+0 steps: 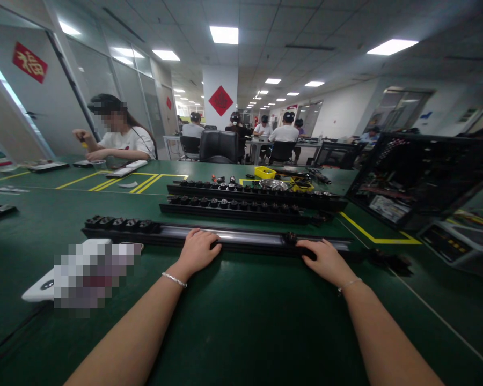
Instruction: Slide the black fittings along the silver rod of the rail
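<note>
In front of me a long black power strip lies across the table, with a pale, shiny channel along its middle. Several black sockets are seated at its left end. One lone black socket sits further right in the channel. My left hand is closed over the strip's near edge around its middle, fingers on top and thumb at the front. Closed on the same edge further right is my right hand, its fingertips close beside the lone socket; whether they touch it I cannot tell.
Two more power strips filled with sockets lie behind. A yellow bin and a metal bowl stand beyond them. An open black computer case and a grey boxy device are right; a white device lies left. A person sits opposite.
</note>
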`<state>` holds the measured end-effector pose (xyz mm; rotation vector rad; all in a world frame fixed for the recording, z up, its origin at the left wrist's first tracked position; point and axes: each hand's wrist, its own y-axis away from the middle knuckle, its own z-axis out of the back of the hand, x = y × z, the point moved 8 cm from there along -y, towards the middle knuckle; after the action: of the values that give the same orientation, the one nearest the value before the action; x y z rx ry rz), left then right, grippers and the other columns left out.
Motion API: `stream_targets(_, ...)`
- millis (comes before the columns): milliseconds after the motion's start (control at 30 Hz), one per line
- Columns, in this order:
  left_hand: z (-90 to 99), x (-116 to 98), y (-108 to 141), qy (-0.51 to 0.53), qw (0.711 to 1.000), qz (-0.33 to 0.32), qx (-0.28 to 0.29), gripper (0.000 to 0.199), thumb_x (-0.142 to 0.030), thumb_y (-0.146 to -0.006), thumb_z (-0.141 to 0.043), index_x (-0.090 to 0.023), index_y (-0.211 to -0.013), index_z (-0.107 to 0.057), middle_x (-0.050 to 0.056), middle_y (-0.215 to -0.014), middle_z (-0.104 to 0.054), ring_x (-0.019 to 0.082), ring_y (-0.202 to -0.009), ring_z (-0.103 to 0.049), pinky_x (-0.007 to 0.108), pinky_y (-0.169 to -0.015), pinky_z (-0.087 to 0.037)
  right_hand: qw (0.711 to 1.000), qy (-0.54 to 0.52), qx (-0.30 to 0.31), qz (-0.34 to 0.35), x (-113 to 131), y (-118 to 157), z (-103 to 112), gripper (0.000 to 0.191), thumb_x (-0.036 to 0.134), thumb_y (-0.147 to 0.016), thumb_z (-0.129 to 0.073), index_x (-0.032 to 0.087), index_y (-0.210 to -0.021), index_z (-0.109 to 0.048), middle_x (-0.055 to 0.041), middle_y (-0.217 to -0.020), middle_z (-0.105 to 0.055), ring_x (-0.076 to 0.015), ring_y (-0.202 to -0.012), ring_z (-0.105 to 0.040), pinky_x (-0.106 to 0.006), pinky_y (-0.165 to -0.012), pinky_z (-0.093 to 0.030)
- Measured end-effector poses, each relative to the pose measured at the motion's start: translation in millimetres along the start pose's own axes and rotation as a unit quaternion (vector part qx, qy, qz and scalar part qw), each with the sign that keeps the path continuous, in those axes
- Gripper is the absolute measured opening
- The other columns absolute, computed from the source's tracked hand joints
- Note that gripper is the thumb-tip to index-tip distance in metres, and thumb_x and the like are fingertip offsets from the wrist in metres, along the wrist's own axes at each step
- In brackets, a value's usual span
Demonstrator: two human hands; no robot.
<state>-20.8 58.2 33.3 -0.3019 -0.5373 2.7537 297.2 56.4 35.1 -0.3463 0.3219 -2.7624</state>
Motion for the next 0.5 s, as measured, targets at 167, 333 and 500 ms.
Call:
stream_targets(167, -1.3, 0, 0, -0.004, 1.0, 0.0, 0.002, 0.025, -0.039, -0.083, -0.043, -0.027, -0.092, -0.063, 0.001, -0.096, -0.069, 0.02, -0.096, -0.059, 0.043, -0.1, -0.029, 1.0, -0.002, 0.009, 0.006, 1, 0, 1, 0.034, 0.026, -0.077, -0.049, 0.026, -0.109, -0.061, -0.0029, -0.113, -0.065, -0.0229, -0.103, -0.058, -0.044, -0.097, -0.038)
stream_targets(333, -1.2, 0, 1, -0.011, 1.0, -0.002, 0.002, 0.026, -0.039, -0.083, -0.043, -0.027, -0.093, -0.063, 0.001, -0.096, -0.069, 0.02, -0.096, -0.059, 0.043, -0.099, -0.029, 1.0, -0.005, 0.017, -0.008, -1, -1, 3, 0.032, 0.026, -0.077, -0.049, 0.026, -0.106, -0.062, -0.0023, -0.11, -0.065, -0.0229, -0.102, -0.058, -0.041, -0.093, -0.042)
stream_targets(500, -1.1, 0, 0, -0.003, 1.0, 0.001, 0.006, 0.025, -0.039, -0.083, -0.043, -0.028, -0.092, -0.063, 0.001, -0.095, -0.069, 0.02, -0.096, -0.059, 0.043, -0.1, -0.029, 0.999, -0.021, 0.022, -0.028, -9, 0, 3, 0.029, 0.026, -0.077, -0.05, 0.026, -0.103, -0.062, -0.0025, -0.106, -0.066, -0.0225, -0.1, -0.059, -0.039, -0.092, -0.044)
